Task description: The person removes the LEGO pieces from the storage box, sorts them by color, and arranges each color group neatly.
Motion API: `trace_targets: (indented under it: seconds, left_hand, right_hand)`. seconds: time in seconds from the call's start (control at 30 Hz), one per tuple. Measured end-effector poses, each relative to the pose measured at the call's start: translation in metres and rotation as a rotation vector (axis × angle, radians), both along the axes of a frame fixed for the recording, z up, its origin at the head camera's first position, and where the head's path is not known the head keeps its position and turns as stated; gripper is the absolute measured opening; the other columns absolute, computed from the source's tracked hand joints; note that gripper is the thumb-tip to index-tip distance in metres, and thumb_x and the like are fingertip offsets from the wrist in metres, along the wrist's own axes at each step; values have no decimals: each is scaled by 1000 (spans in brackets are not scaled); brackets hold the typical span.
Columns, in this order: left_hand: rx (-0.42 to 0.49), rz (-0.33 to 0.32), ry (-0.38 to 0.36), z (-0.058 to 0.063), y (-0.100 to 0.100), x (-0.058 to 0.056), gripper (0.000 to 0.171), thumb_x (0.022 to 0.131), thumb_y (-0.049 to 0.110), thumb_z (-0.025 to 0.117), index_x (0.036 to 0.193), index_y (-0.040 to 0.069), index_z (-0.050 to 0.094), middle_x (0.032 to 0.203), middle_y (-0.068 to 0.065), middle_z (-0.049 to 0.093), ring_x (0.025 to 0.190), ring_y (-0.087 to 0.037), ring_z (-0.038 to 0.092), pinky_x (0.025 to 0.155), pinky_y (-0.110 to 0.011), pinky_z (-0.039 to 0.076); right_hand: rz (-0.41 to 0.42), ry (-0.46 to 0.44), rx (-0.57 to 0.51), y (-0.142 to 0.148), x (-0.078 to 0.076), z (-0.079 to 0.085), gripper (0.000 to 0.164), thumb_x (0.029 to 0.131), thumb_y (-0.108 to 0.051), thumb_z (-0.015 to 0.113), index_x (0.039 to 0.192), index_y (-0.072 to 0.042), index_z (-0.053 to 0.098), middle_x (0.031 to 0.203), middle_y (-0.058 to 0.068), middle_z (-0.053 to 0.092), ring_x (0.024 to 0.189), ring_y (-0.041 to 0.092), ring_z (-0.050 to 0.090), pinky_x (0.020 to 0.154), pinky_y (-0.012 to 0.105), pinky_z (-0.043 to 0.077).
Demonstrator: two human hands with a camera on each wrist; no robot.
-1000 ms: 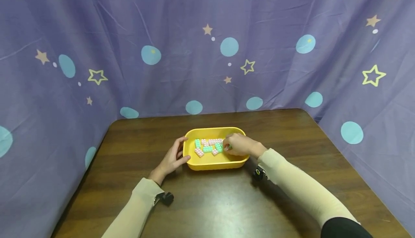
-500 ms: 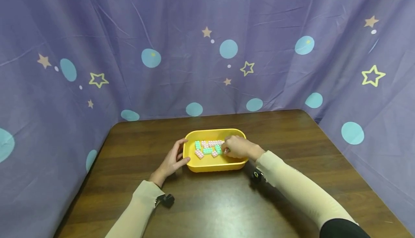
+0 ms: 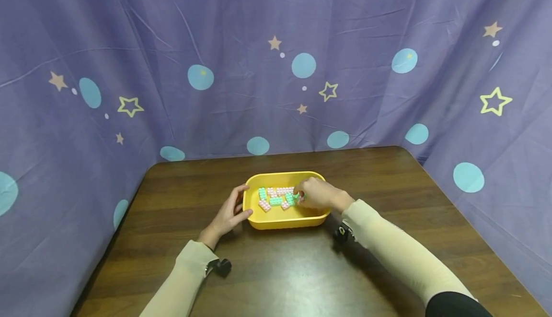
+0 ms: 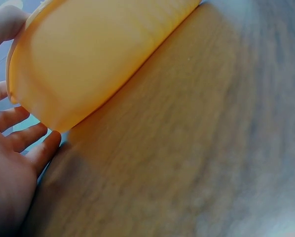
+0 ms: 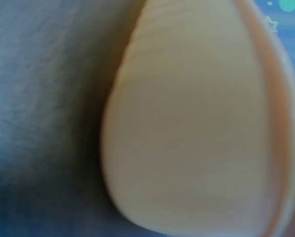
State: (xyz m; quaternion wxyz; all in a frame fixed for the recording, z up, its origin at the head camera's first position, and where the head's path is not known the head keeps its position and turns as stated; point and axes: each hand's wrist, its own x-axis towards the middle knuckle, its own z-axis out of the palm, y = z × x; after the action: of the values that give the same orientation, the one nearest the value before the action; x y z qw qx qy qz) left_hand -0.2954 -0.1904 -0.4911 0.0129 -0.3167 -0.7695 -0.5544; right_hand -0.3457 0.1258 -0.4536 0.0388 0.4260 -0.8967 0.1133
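A yellow plastic tray (image 3: 284, 222) holds several pink and mint-green building bricks (image 3: 276, 202) lying studs up. My left hand (image 3: 226, 215) holds the tray's left end, thumb at the near corner and fingers round the outside; the left wrist view has the thumb over the rim and fingertips against the outer wall. Inside the right part of the tray, my right hand (image 3: 318, 193) has its fingers curled down round a small building brick (image 3: 302, 196), with pink and green showing at the fingertips. Mostly the tray's blurred outer wall (image 5: 187, 123) fills the right wrist view.
The tray stands toward the back of a brown wooden table (image 3: 276, 269). A purple curtain (image 3: 241, 101) with stars and blue dots hangs behind and along both sides. A small dark wrist device (image 3: 223, 266) sits at the left cuff, another (image 3: 342, 233) at the right.
My right hand has shifted slightly among the bricks, and green shows more clearly at its fingertips than half a second ago. My left hand stays on the tray's end.
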Motion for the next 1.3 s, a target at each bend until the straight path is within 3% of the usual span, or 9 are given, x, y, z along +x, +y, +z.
trace_targets:
  seconds: [0.2,0.37,0.63,0.83,1.03,1.3]
  left_hand:
    - [-6,4,9,3,-2,-1,67,89,-3,64,141,-16,24,149,-38,22,134,-54,34,102,-59,39]
    - [-9,18,15,5,-3,-2,67,88,-4,65,141,-16,24,148,-38,24,134,-53,35,102,-59,39]
    - [-8,21,24,4,-3,-1,67,87,-7,64,141,-17,25,148,-38,24,133,-53,36,101,-58,40]
    - [9,5,10,4,-2,-1,67,88,-6,63,141,-17,24,148,-39,23,133,-55,35,101,-60,40]
    - [2,7,-1,3,-2,1,67,87,-9,62,142,-16,24,148,-38,24,133,-55,34,101,-62,39]
    - [2,1,-19,1,0,2,67,88,-7,62,143,-14,24,148,-37,25,133,-55,34,102,-62,38]
  right_hand:
    - [-36,23,-82,11,-5,22,8,80,-11,75,87,-14,72,82,-7,68,74,12,65,65,24,52]
    - [-118,48,-128,26,-11,38,9,80,-16,75,89,-16,74,84,-7,67,72,14,64,60,22,48]
    - [-205,74,-200,55,-22,44,12,79,-16,76,92,-16,75,80,-8,64,70,7,57,61,26,49]
    - [-272,67,-292,77,-31,33,11,79,-16,76,89,-14,75,74,-7,65,68,9,57,63,27,48]
    - [-362,-41,-332,89,-39,11,16,77,-13,77,93,-10,75,80,-2,65,72,12,57,66,28,48]
    - [-376,-92,-347,101,-45,-19,18,73,-5,79,91,-9,74,83,1,66,72,14,57,66,29,48]
